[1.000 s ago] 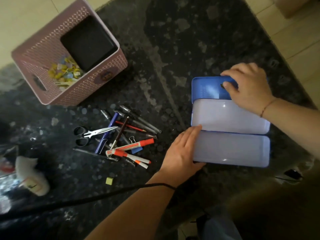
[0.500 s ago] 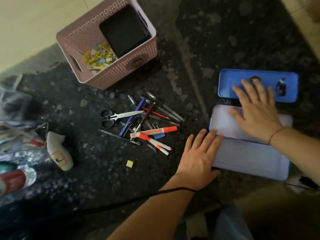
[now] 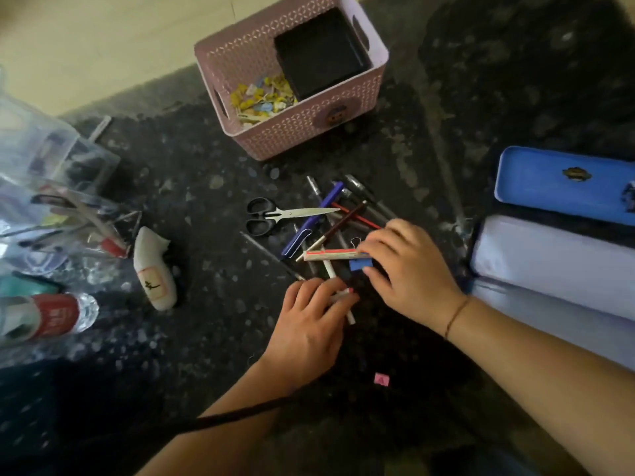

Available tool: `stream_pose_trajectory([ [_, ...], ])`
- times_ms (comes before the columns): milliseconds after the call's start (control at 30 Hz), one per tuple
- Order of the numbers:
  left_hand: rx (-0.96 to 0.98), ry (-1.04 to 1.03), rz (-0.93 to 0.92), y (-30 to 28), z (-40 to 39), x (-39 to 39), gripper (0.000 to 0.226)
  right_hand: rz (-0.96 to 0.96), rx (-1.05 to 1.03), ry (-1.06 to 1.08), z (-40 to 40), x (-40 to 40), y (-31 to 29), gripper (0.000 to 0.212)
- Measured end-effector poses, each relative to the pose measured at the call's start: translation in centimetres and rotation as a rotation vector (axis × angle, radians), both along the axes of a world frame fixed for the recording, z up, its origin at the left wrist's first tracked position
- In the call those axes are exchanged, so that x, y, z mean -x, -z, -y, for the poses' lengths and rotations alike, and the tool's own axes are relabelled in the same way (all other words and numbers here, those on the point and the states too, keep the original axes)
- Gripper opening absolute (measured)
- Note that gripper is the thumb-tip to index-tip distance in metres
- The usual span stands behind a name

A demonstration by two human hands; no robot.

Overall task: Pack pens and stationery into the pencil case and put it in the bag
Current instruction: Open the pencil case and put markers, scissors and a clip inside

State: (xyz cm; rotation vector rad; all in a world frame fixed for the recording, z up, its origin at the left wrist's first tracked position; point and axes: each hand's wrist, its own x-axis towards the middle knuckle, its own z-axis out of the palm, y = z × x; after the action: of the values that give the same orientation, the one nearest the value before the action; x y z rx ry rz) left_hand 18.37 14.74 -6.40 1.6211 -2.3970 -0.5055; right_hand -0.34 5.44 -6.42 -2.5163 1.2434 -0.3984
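At the right edge of the dark speckled table (image 3: 360,338) lies the pencil case (image 3: 556,269), swung wide open: a blue lid (image 3: 563,194) with a small dark emblem, tilted back toward the far side, then two pale lilac trays stepping toward the near edge, both bare as far as the frame shows. Just left of it sits the heap of pens (image 3: 330,228), crossed over one another: a blue one with a clip, a dark brown one, a thin red one and several grey ones, with black-handled scissors (image 3: 278,216) at the heap's left side, blades pointing right.

Half a second ago both hands rested on the case; now both are on the heap. The left hand (image 3: 309,324) has its fingers curled around a white marker (image 3: 343,300) at the near side of the heap. The right hand (image 3: 409,273) has its fingertips pinched on the end of a red-and-white marker (image 3: 330,254), with a blue binder clip (image 3: 360,264) just under the thumb. The two hands are close but apart.

A pink perforated basket (image 3: 309,132) stands toward the far edge, holding a black box (image 3: 319,53) and small yellow bits. A tiny pink square (image 3: 381,379) lies near the front edge.
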Motion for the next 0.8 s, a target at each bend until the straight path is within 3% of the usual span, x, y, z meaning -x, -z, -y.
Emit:
stream_pose_trajectory([
  [167,0.158,-0.135,-0.040,1.2,-0.7,0.9,0.033,-0.017,0.135,-0.050,0.1,-0.4,1.7,0.025],
  [300,0.252,-0.204,-0.049,1.5,-1.0,1.6,0.029,0.192,0.181,0.014,0.1,0.9,1.0,0.021],
  [367,0.300,-0.210,-0.060,0.9,-1.5,2.3,0.030,0.312,0.140,0.090,0.1,2.4,-0.5,0.021],
  [500,0.291,0.037,-0.100,0.1,-3.3,6.9,0.038,0.609,-0.036,0.253,-1.4,8.5,-3.3,0.020],
  [667,0.199,0.026,0.005,0.1,-7.7,13.8,0.056,0.801,-0.190,0.536,-11.2,16.7,-3.1,0.003],
  [800,-0.015,-0.075,-0.002,-2.1,-9.2,16.4,0.063,0.523,-0.156,0.758,-17.1,20.7,-2.1,0.015],
])
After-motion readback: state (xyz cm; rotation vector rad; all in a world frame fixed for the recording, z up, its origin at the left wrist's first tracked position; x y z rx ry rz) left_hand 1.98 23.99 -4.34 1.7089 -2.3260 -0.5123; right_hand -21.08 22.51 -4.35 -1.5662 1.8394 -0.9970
